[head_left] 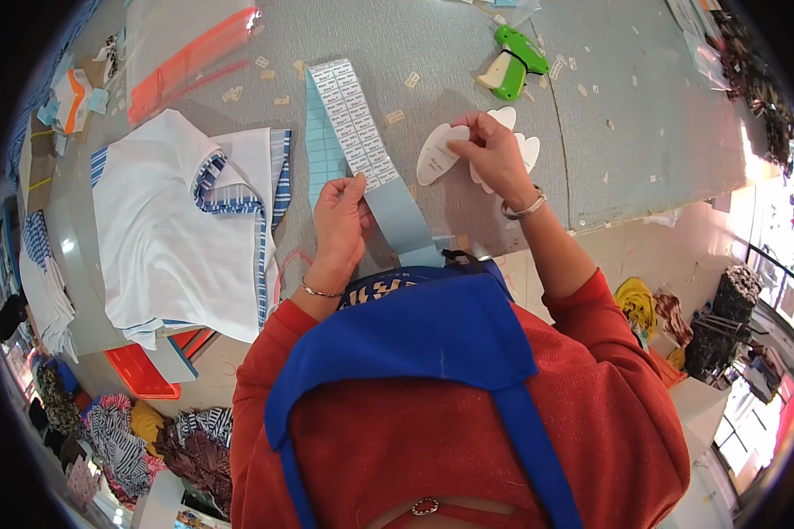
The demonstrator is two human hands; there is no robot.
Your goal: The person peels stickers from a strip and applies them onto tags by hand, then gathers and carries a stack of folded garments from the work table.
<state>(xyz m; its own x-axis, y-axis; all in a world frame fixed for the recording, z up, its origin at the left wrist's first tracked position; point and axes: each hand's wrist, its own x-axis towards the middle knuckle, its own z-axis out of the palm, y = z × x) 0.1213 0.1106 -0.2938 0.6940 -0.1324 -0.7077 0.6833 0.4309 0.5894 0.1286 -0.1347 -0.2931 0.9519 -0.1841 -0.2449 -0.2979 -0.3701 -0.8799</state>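
A long strip of printed sticker labels (348,115) on blue backing runs up the table, and my left hand (340,219) pinches its edge where the printed rows give way to bare backing. Over several white oval-shaped hang tags (435,162), my right hand (496,157) has its thumb and fingers pressed together on one tag with small print. More white tags (528,148) lie partly beneath that hand. Beyond it rests a green tagging gun (514,63). Left of the label strip is a folded white garment (181,238) with blue striped trim.
A clear plastic bag with an orange-red band (194,63) lies at the far left of the grey table (609,106). Small paper scraps are scattered about. Piles of clothes (119,441) and a red tray (141,370) sit below the table's near left edge.
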